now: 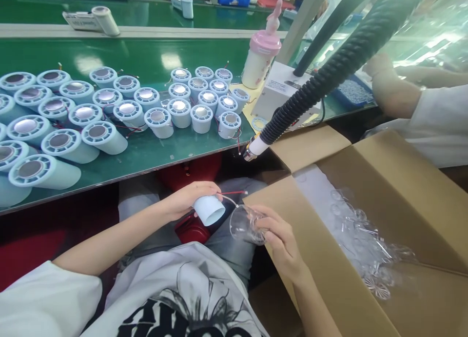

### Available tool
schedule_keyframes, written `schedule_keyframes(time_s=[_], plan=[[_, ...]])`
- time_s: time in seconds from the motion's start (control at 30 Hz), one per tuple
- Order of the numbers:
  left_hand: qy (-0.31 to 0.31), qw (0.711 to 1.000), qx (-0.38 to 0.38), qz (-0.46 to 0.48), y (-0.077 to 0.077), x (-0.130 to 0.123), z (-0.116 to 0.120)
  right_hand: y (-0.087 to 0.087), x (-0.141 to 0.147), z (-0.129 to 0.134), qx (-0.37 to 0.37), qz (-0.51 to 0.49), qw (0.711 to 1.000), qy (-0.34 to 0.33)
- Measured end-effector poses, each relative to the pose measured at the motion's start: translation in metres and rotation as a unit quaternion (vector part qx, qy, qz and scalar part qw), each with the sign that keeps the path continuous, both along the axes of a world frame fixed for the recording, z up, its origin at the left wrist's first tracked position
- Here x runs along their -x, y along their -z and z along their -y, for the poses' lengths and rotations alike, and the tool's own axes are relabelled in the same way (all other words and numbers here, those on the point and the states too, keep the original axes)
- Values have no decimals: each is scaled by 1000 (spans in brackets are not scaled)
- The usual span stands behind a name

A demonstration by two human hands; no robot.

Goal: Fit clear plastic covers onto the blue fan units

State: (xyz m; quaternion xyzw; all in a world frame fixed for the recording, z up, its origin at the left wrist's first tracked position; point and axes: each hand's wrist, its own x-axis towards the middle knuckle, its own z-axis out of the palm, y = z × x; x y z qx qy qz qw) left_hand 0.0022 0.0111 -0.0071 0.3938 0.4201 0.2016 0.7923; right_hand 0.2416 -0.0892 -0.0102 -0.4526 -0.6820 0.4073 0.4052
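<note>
My left hand is wrapped round a light blue plastic cylinder, whose open end tilts down toward my lap. A red and a white wire stick out from behind it to the right. In my right hand is a clear plastic cup-shaped part, gripped at its right end between thumb and fingers. Its wide rim faces the cylinder, and a small gap lies between the two. The white wire's tip appears near the clear part's rim; whether they touch I cannot tell.
Many similar blue cylinders stand on the green bench. A black ribbed hose hangs beside a white box-shaped device and a pink-lidded bottle. At right, a cardboard box holds clear parts. Another person's arm is beyond.
</note>
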Motion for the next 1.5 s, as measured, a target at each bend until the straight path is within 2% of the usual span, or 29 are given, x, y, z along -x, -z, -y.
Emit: schedule_keyframes(time_s=[0.1,0.17,0.23,0.3,0.37,0.43,0.53,0.67,0.77,0.9,0.97,1.03,1.1,1.17,1.27,1.33,1.4,1.5], plan=[[32,998,-35,-45,-3,-1,-2,-7,9,-10,-127,124,984,6],[70,992,-74,-74,-2,-1,-2,-8,17,-18,-169,212,962,7],[113,975,-165,-97,-1,0,0,-8,25,-27,-153,297,943,-2],[145,932,-299,-141,-2,1,2,-8,31,-33,-104,349,931,-19],[154,879,-403,-203,-4,3,5,-8,34,-38,-53,354,932,-48],[145,854,-439,-237,-6,4,7,-9,34,-42,-2,327,941,-88],[109,872,-427,-212,-7,6,6,-7,36,-44,73,250,957,-132],[58,897,-399,-182,-3,9,3,1,42,-45,96,132,986,-40],[66,891,-424,-146,3,11,2,4,45,-43,114,28,993,9],[102,846,-511,-118,14,17,0,-2,43,-42,167,-67,981,72],[128,834,-527,-102,18,19,-1,-4,41,-43,200,-102,971,87],[152,843,-511,-76,20,19,0,-4,40,-44,253,-157,949,100],[161,870,-464,-44,19,19,2,-2,39,-46,294,-218,924,112],[154,902,-403,-13,17,17,6,2,39,-47,284,-246,921,101],[129,939,-316,26,11,15,13,6,39,-42,177,-168,969,42],[122,949,-288,38,7,15,16,9,40,-37,120,-96,988,10],[133,938,-318,26,4,18,17,10,40,-33,108,-83,991,4],[173,886,-430,-10,2,24,14,8,40,-31,119,-96,988,8]])
